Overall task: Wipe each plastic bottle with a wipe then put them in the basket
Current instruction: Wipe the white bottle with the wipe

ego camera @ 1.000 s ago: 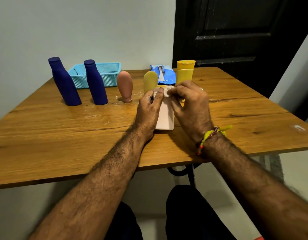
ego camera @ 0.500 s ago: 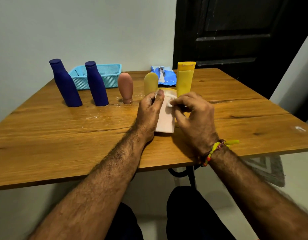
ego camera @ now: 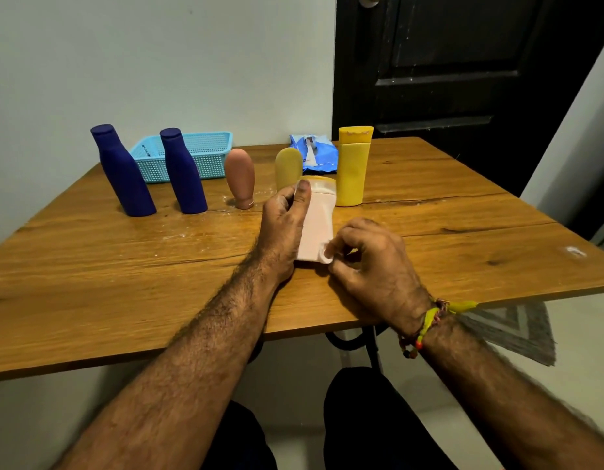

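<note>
**Pale pink bottle held over the table, wipe at its base**

The pale pink bottle (ego camera: 316, 225), yellow-capped, sits in my left hand (ego camera: 283, 228) above the middle of the wooden table (ego camera: 124, 266), tilted with its cap away from me. My left fingers curl round its upper part, the thumb lying along the front near the cap. My right hand (ego camera: 372, 266) pinches a small white wipe (ego camera: 326, 254) between thumb and fingertips and presses it to the bottle's lower right corner.

Behind stand two dark blue bottles (ego camera: 124, 171) (ego camera: 183, 171) at the left, a brown bottle (ego camera: 240, 178) upside down on its cap, a rounded yellow bottle (ego camera: 287, 166) just beyond my left knuckles, and a tall yellow bottle (ego camera: 353, 166) to its right. The light blue basket (ego camera: 212, 154) sits at the far edge behind the blue bottles, a blue wipe packet (ego camera: 316, 154) near the tall yellow one. A threaded band (ego camera: 429, 320) circles my right wrist.
</note>
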